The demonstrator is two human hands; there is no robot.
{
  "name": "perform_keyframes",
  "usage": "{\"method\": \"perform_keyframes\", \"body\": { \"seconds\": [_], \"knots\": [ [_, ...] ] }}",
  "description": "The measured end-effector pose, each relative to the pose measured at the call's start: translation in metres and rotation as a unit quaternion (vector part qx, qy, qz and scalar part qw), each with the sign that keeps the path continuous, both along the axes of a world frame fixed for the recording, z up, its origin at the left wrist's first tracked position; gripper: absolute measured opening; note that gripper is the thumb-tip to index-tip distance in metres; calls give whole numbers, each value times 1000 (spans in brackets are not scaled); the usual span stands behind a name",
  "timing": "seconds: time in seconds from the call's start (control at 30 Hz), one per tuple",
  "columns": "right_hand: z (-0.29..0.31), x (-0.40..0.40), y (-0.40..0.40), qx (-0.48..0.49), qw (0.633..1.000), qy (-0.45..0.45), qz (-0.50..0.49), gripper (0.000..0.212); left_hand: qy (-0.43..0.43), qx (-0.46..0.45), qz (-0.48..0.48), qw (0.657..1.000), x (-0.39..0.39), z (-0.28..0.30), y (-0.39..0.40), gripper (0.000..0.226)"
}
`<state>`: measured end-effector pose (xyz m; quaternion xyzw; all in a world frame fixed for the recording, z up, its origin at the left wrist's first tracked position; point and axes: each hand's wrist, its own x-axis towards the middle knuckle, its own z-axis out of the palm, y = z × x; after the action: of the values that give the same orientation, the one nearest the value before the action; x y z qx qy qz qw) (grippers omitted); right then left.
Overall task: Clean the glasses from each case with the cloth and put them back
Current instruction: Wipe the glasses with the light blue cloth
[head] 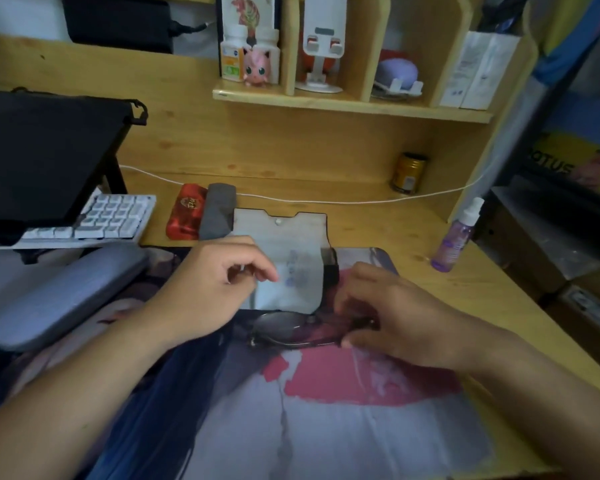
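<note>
Dark-framed glasses (286, 329) lie low over the printed desk mat (326, 427), and my right hand (392, 317) is shut on their right end. My left hand (219, 282) pinches the left edge of a pale cleaning cloth (293, 282) with faint blue print; the cloth hangs just behind the glasses. Behind the cloth, a flat pale case (291, 225) with a black rim and a snap button lies open. A red case (184, 216) and a grey case (218, 211) sit side by side behind my left hand. A large grey-blue case (66, 296) rests closed at the left.
A purple spray bottle (456, 237) stands at the desk's right edge. A white keyboard (108, 216) and a black screen on a stand (45, 154) fill the left. A can (409, 173) and a white cable (326, 201) are at the back, below a wooden shelf (343, 103).
</note>
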<state>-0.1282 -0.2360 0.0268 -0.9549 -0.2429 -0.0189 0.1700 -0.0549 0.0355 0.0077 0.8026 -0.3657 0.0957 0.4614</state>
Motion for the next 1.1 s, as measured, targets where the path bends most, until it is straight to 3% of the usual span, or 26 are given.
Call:
{"method": "perform_keyframes", "body": {
  "seconds": [0.17, 0.27, 0.37, 0.5, 0.6, 0.73, 0.83, 0.93, 1.03, 1.1],
  "knots": [
    [-5, -5, -4, 61, 994, -20, -89, 37, -8, -32, 11, 999, 0, 4, 6, 50],
    [-15, -7, -6, 166, 977, 34, -131, 29, -16, -32, 20, 999, -1, 6, 5, 46],
    [-14, -7, -5, 209, 968, 54, -131, 21, -13, -28, 24, 999, 2, 3, 4, 46],
    [19, -1, -7, 405, 894, 129, -139, 13, -30, -81, 47, 995, -3, 2, 1, 38],
    [50, 14, -9, 480, 844, 170, -170, 8, -117, -135, 88, 980, -10, 12, 1, 22],
    [64, 39, -3, 515, 801, 231, -200, 10, -275, -22, 94, 957, -9, 15, 1, 25],
    [47, 47, -1, 556, 745, 311, -199, 21, -302, 72, 109, 944, -1, 9, 3, 22],
    [30, 46, -1, 576, 714, 348, -195, 21, -311, 117, 118, 936, 5, 11, 7, 22],
    [23, 42, -3, 576, 707, 361, -196, 21, -312, 170, 79, 931, 8, 13, 10, 24],
    [22, 40, -2, 551, 734, 347, -196, 14, -297, 178, 55, 936, 7, 12, 10, 24]
  ]
}}
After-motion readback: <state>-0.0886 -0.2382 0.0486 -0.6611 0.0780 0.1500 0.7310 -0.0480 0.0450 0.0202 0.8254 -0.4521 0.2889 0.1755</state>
